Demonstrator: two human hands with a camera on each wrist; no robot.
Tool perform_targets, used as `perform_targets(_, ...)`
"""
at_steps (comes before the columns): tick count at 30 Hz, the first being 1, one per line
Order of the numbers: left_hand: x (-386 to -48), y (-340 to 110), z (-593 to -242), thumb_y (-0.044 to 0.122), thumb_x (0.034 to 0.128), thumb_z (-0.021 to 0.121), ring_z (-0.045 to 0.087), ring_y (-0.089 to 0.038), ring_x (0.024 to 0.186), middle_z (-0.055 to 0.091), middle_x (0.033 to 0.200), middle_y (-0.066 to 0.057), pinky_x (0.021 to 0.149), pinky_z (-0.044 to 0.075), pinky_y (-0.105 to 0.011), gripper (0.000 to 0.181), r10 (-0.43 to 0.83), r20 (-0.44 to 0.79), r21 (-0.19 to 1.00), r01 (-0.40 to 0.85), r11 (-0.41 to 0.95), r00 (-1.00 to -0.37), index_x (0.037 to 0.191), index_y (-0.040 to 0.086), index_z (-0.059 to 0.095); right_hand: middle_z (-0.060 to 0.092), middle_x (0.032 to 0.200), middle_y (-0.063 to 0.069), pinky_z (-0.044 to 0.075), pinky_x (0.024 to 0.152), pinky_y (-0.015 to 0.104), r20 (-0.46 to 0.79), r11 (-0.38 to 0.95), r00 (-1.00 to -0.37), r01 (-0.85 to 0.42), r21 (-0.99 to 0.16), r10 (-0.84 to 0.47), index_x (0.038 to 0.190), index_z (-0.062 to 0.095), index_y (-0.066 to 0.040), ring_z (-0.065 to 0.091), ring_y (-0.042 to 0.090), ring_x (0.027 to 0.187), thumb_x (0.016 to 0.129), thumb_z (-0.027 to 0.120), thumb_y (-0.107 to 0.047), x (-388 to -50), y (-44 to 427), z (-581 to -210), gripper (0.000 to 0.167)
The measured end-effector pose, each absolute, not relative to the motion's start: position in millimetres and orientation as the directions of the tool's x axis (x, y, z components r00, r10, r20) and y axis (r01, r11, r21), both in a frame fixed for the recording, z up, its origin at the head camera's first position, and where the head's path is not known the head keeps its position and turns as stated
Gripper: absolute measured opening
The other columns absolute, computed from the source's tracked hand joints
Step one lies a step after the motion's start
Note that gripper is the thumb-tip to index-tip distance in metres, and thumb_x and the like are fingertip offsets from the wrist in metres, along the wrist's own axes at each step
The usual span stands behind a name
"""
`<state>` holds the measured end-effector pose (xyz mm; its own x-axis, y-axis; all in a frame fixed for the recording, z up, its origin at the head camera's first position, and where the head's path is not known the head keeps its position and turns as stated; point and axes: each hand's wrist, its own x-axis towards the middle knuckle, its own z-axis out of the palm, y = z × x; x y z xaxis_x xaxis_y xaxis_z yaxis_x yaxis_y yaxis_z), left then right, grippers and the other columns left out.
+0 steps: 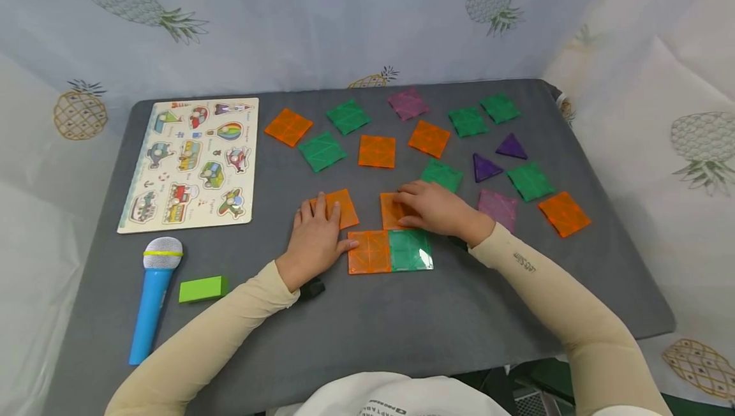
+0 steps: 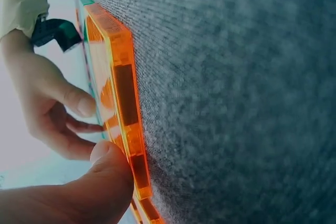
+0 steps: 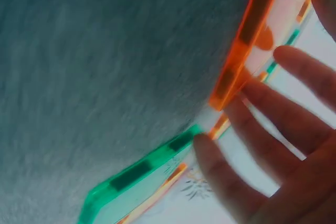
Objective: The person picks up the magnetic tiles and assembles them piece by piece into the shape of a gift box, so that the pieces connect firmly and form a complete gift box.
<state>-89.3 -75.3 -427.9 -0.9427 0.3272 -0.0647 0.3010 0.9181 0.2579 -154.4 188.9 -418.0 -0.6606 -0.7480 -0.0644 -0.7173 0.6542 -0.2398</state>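
Orange tile [image 1: 388, 213] just behind the front green tile [image 1: 410, 252], under loosely extended fingers of the right hand [image 1: 438, 207]. Left of that green tile, left hand [image 1: 312, 240] spread, ungrasping, touching another orange tile [image 1: 346, 208] and front orange tile [image 1: 370, 255].

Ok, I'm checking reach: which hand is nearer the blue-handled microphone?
Left. The left hand is to the right of the blue-handled microphone; the right hand is farther right, past the left hand.
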Motion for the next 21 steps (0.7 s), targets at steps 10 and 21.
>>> perform_targets(10,-93.4,-76.1,-428.2,0.057,0.0845,0.063,0.029,-0.053,0.13,0.027,0.149,-0.032,0.111,0.022,-0.063,0.085,0.349,-0.093,0.296,0.309,0.904,-0.933,0.143,-0.001,0.042,0.041,0.148,0.014,0.034,0.101,0.064,-0.2,0.725,-0.697,-0.668,-0.17,-0.689,0.14,0.05,-0.014,0.038,0.035,0.133,0.077,0.071,-0.056,-131.8,184.9,-410.3,0.078)
perform_targets(21,-96.4,-53.3,-427.3,0.057,0.0864,0.061,0.025,-0.055,0.135,0.024,0.152,-0.03,0.114,0.021,-0.06,0.082,0.436,-0.136,0.316,0.378,0.87,-0.889,0.144,0.001,0.042,0.041,0.148,0.014,0.035,0.103,0.062,-0.133,0.722,-0.713,-0.653,-0.229,-0.688,0.139,0.051,-0.012,0.037,0.035,0.134,0.076,0.071,-0.052,-130.3,190.2,-421.0,0.077)
